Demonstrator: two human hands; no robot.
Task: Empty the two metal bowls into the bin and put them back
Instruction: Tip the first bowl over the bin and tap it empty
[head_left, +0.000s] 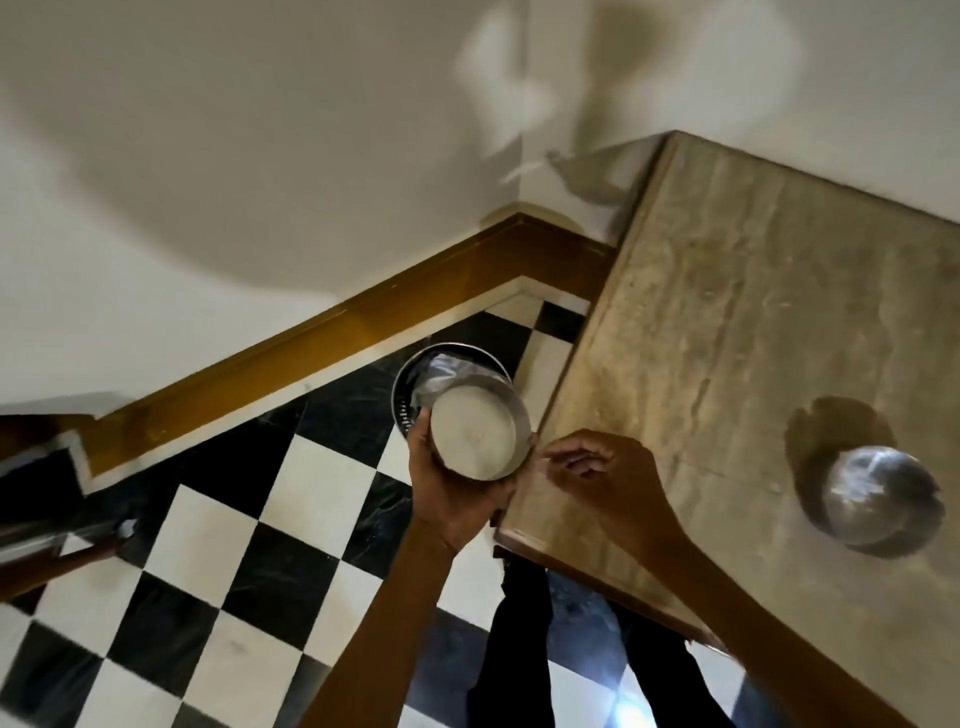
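My left hand grips a round metal bowl from its left side and underneath. The bowl is tilted, its pale inside facing me, and it hangs over the round dark bin on the floor, which is lined with a clear bag. My right hand rests on the corner of the stone table, fingers curled near the bowl's right rim, holding nothing that I can see. The second metal bowl stands on the table at the right, something shiny and crumpled inside it.
The bin stands on a black-and-white chequered floor close to a brown skirting board and a white wall. Dark trouser legs show beneath the table edge. A dark piece of furniture juts in at the far left.
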